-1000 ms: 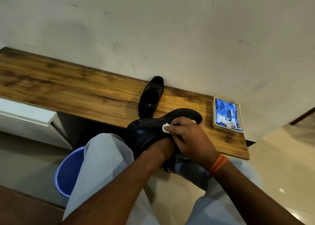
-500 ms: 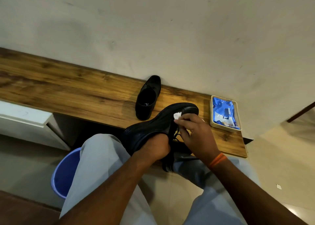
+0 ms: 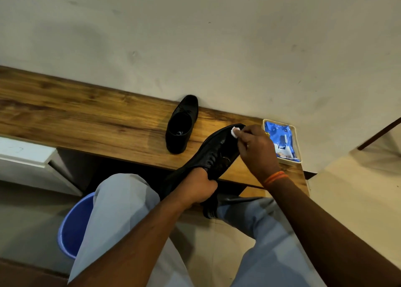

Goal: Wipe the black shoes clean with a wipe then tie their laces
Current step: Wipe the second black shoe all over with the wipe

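My left hand [image 3: 198, 188] grips the heel end of a black lace-up shoe [image 3: 213, 151] and holds it tilted above my lap, toe pointing away to the right. My right hand [image 3: 255, 148] pinches a small white wipe [image 3: 235, 132] and presses it on the shoe's toe. The laces look loose. A second black shoe [image 3: 181, 125] stands upright on the wooden shelf [image 3: 86, 117], toe against the wall, a little left of the held one.
A cream tray [image 3: 298, 147] with a blue wipe packet [image 3: 280, 139] sits at the shelf's right end, just beyond my right hand. A blue bucket [image 3: 72, 227] stands on the floor under my left knee. A white drawer front [image 3: 23, 154] is at the left.
My right hand slid the wipe along the shoe from its middle up to the toe. The shoe turned slightly, so its laced top faces up more.
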